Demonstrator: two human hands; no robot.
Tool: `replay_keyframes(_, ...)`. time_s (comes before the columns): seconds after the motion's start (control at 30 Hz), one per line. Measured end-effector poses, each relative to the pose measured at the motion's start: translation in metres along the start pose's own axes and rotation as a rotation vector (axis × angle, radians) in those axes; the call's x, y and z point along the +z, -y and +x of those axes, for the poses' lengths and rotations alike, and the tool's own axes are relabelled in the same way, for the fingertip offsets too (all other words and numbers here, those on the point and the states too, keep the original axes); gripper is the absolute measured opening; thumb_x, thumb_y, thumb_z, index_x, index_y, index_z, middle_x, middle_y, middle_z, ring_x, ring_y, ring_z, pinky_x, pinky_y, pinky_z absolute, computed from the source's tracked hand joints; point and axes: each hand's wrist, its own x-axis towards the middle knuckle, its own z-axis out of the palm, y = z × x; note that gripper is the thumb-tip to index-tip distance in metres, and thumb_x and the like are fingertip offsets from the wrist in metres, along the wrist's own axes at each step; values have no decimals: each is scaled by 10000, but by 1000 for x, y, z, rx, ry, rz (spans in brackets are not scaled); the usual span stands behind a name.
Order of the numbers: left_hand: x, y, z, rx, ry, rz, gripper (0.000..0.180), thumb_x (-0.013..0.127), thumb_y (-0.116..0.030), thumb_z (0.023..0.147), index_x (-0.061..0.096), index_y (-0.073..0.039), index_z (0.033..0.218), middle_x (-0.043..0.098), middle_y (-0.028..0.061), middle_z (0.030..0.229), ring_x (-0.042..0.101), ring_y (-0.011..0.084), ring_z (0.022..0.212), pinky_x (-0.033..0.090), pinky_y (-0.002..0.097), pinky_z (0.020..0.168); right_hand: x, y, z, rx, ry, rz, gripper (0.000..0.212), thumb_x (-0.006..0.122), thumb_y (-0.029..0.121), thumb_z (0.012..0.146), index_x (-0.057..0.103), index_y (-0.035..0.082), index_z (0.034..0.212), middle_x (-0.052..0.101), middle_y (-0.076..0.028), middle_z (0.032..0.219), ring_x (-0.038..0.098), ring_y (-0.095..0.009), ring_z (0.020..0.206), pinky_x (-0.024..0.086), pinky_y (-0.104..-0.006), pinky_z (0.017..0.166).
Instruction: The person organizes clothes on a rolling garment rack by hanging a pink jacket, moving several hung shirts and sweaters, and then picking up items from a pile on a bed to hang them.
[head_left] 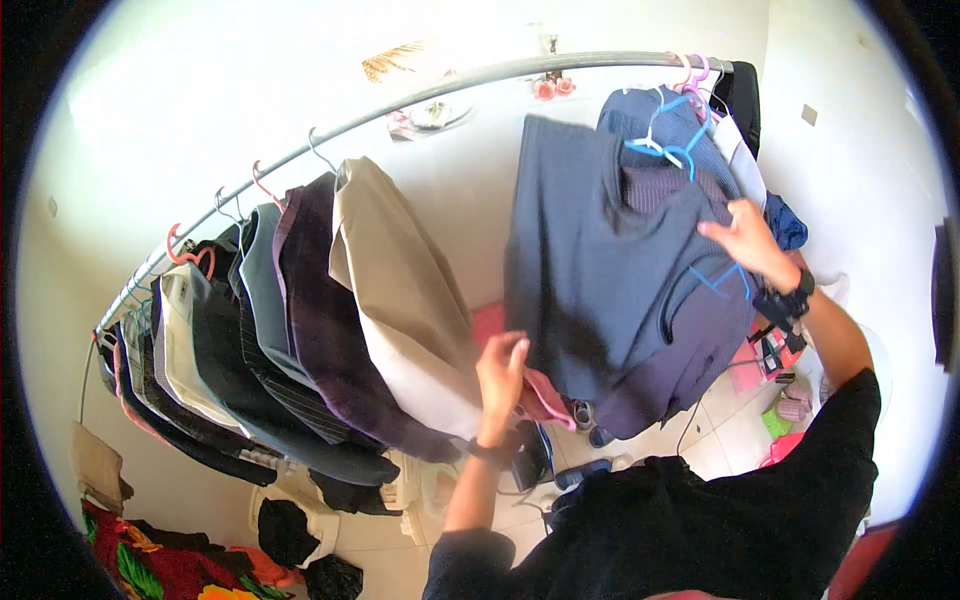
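A dark blue-grey sleeveless top (590, 260) hangs spread out in front of me, right of centre. My right hand (745, 240) is closed on its upper right edge. Low at the top's left side is my left hand (500, 378), fingers curled and thumb raised; what they hold is hidden. A pink, strip-like thing (548, 402) juts out beside that hand, perhaps part of a hanger. Behind the top are a purple-grey garment (690, 355) and blue hangers (660, 150). A ribbed blue garment (635, 108) hangs farther back.
A metal rail (450, 78) curves across the far side. Jackets and trousers hang on its left half, with beige trousers (390, 250) nearest me. Shoes (583, 472) and a cable (690, 425) lie on the tiled floor. A red floral cloth (160, 560) is at lower left.
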Motion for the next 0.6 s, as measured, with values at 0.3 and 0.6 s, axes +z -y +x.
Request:
replay_keyframes(0.3,-9,48,-62,-114,-39,70,228,617,-213,909,631,1,988,635,84,714,562,119,590,455,288,556,7,49,111,-16,-27,-30,428,735,297,731,588,-105,744,616,-266,743,642,-369,738,482,-409,684)
replay_keyframes(0.6,-34,37,-108,-269,6,112,249,578,-238,930,639,0,971,632,64,658,569,103,553,446,260,524,25,56,115,88,-38,33,415,737,277,726,575,-105,742,621,-282,763,646,-361,775,481,-410,713)
